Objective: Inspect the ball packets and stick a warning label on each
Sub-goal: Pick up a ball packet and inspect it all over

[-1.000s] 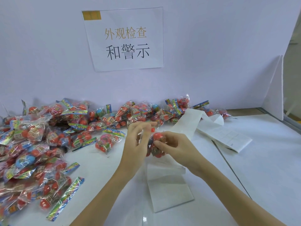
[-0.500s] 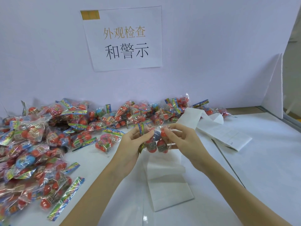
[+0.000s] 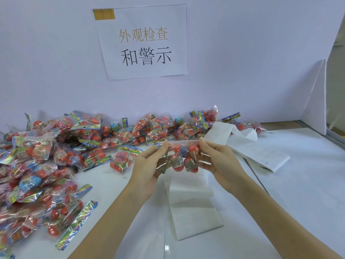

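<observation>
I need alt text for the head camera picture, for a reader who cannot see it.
Two bare hands, left and right, hold a clear packet of red balls stretched between them above a white table. A pile of packets covers the table's left side, a white paper strip lies under the hands, and a sign hangs on the wall.

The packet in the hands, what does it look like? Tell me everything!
The packet is a clear, crinkly plastic bag with several red balls inside, each wrapped in a small printed band. The left hand and right hand pinch its top corners, stretching it flat and upright above the white paper strip on the table. No warning label is visible on it.
</observation>
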{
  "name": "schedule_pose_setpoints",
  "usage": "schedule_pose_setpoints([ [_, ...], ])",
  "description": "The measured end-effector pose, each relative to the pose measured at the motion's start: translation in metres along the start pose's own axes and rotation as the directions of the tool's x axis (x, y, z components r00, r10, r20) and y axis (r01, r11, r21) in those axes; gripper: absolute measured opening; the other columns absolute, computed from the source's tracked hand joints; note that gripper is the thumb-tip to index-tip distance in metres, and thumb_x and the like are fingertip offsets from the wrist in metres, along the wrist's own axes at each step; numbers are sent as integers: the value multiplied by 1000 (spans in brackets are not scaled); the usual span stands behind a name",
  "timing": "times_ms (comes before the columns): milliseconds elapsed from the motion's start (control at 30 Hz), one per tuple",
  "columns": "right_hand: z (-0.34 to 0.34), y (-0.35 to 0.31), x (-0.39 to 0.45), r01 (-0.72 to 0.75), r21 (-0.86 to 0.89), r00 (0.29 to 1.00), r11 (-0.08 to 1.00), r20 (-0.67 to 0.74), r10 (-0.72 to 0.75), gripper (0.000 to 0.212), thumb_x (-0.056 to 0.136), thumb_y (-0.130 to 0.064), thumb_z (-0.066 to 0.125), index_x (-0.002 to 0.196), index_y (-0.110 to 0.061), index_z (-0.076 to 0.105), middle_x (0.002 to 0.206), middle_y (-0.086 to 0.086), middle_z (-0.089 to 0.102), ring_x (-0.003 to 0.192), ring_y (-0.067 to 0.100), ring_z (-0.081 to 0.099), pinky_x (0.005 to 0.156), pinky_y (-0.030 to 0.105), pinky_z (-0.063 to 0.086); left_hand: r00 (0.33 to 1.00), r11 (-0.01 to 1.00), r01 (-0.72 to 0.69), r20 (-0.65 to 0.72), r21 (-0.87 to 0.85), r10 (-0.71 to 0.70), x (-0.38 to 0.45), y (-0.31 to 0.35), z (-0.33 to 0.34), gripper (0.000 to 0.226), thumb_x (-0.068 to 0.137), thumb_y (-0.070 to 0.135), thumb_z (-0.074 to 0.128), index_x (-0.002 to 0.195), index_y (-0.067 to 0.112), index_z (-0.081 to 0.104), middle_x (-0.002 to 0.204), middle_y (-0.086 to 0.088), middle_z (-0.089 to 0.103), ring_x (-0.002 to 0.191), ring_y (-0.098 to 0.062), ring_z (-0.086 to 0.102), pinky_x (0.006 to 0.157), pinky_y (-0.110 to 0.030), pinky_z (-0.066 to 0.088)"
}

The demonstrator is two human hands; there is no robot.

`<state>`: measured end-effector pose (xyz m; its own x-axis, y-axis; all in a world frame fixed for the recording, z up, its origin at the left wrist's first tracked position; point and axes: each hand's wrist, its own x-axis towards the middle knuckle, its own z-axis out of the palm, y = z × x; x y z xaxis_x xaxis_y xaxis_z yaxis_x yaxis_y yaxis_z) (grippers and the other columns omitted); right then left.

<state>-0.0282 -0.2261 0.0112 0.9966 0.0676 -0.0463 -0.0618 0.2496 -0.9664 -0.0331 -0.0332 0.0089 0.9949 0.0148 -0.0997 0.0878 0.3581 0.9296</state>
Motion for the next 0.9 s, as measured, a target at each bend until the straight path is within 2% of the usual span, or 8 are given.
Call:
schedule_pose_setpoints([
  [100,-1,-2,0,42,-60,999,997,0,-42,35,108,-41,50,108,-22,80,102,7,80,88,16,76,72,27,61,999,999,-45,3,17,45,1,-4,0,22,78,31,79,89,14,85,99,-10,80,83,-21,74,83,-37,58],
  [200,-3,-4,1,-36,-61,992,998,119,43,33,101,-40,64,123,-16,68,105,10,79,97,31,78,81,39,65,997,995,-72,-13,-70,71,3,-2,-4,17,77,27,78,85,15,85,95,-8,80,83,-15,76,75,-28,63],
  [367,-8,-6,1,53,-155,999,986,2,-54,9,100,-22,68,108,-17,68,95,8,78,79,17,73,68,26,57,995,992,-102,5,80,102,4,-2,-6,23,90,20,76,112,13,77,111,-19,75,94,-28,72,76,-35,62],
  [467,-10,-7,1,111,-258,994,960,41,-103,9,100,-25,68,102,-24,76,99,9,77,86,19,72,75,29,55,978,946,-201,112,254,178,3,-5,-2,31,96,30,71,125,20,70,117,-8,75,103,-24,74,83,-31,60],
  [533,-7,-6,-2,133,-301,989,944,107,-105,12,98,-34,71,104,-28,79,97,10,79,88,20,75,76,27,57,963,910,-254,169,327,208,0,-9,2,29,94,33,71,119,18,75,110,-4,78,99,-21,74,86,-30,60],
  [667,-4,-4,-4,204,-371,978,906,114,-173,34,90,-58,64,98,-29,81,90,11,76,76,9,68,69,19,53,958,900,-288,84,327,276,-1,-12,3,11,94,19,74,98,12,81,93,-9,80,84,-24,74,80,-27,58],
  [767,-5,-5,-2,228,-357,974,906,105,-203,32,98,-51,58,94,-34,85,90,-2,80,79,8,68,67,20,55,958,913,-282,40,294,283,1,-7,0,8,91,20,77,94,16,84,92,-8,80,80,-20,74,75,-21,58],
  [900,-5,-1,-1,252,-349,968,903,70,-243,35,106,-39,54,92,-33,85,91,-3,80,80,7,68,69,19,55,967,942,-252,30,223,252,1,-4,1,9,90,17,77,87,18,86,90,-12,80,77,-20,76,72,-22,59],
])
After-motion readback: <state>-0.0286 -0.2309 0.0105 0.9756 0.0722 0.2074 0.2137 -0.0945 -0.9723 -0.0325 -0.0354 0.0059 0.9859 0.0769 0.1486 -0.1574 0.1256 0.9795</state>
